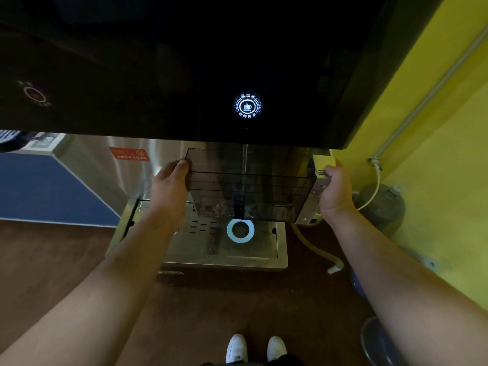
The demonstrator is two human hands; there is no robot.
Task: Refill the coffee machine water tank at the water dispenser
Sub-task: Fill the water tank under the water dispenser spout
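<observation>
Yellow wall (435,143) and brown floor (52,260) frame a black water dispenser (158,62) with a steel drip tray (237,252) below. Both hands grip a smoky clear water tank (248,180), held above the tray under the dispenser's front panel: the left hand (169,191) clasps its left end, the right hand (335,188) its right end. A thin stream falls into the tank, with water splashing at its bottom. On the panel, a lit round button (247,106) shows a cup icon ringed by Chinese writing; a red sticker (129,154) is too blurred to read.

The tank (248,180) fills most of the bay under the black panel (184,75), above the drip tray (224,249). Room remains left of it; the yellow wall (435,154) crowds the right.
</observation>
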